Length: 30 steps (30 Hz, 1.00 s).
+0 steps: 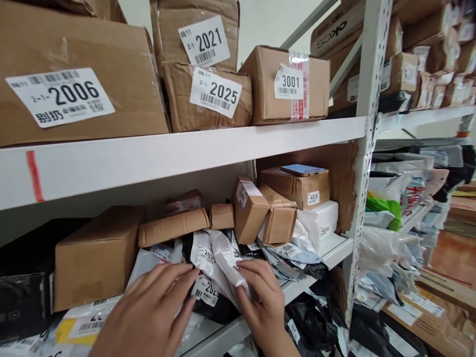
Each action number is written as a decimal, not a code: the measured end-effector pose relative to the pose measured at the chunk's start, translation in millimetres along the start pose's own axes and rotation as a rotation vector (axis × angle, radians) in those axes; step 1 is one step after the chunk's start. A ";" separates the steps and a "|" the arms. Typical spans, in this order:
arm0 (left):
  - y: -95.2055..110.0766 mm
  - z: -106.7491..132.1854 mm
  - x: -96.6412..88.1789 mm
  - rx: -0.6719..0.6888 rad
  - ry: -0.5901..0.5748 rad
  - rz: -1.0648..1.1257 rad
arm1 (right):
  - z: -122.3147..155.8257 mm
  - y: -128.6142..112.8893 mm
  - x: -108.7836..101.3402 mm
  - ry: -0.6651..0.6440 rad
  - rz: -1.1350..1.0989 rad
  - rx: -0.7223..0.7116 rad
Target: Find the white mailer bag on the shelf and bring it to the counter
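In the head view, my right hand [262, 300] pinches the end of a narrow white plastic mailer bag [225, 255] between thumb and fingers. My left hand [154, 302] is open, thumb apart from the stretched fingers, its tips at the edge of a black mailer bag [219, 311] with a white label [206, 290]. Whether the left fingertips press on that bag I cannot tell. Just behind, another white label [203, 253] reads 2025. Several mailer bags lie in a loose pile around both hands on the lower shelf.
Cardboard boxes, one brown box [94, 253] at left and another [251, 210] behind the hands, stand along this shelf. A phone [303, 170] lies on a box at right. Overhead runs the upper white shelf edge [186, 153]; a perforated post [366, 148] rises at right.
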<state>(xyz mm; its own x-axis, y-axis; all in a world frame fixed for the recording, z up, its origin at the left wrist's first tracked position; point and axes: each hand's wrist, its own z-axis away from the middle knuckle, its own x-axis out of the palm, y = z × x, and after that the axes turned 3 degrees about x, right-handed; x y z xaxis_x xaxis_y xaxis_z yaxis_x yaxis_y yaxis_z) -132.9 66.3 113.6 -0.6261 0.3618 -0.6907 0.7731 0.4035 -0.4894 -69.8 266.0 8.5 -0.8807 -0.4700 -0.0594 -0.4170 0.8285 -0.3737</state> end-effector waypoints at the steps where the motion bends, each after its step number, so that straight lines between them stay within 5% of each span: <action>1: 6.6 -0.9 6.0 -0.023 0.028 0.002 | -2.4 0.4 0.0 0.024 -0.005 0.019; 9: 35.0 -19.1 41.5 -0.258 0.005 0.255 | -12.2 -0.1 5.6 0.187 0.004 0.121; 16: 43.3 -6.4 54.2 -0.223 0.194 0.165 | -12.1 5.9 6.5 0.290 0.067 0.130; 23: 53.3 -4.4 56.2 -0.269 0.192 0.205 | -16.0 10.2 4.6 0.363 0.156 0.081; 27: 55.4 -16.9 43.9 -0.328 0.177 0.232 | -15.0 15.7 -1.9 0.293 0.129 0.040; 30: 56.5 -32.4 36.6 -0.280 0.117 0.205 | -7.4 18.1 -6.3 0.098 0.124 0.007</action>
<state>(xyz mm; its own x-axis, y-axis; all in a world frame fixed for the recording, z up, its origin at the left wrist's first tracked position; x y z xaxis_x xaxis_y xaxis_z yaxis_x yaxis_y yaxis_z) -115.3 129.6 77.9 -0.4809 0.5466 -0.6856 0.8362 0.5211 -0.1710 -73.5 286.2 9.0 -0.9432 -0.3320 -0.0153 -0.3023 0.8760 -0.3759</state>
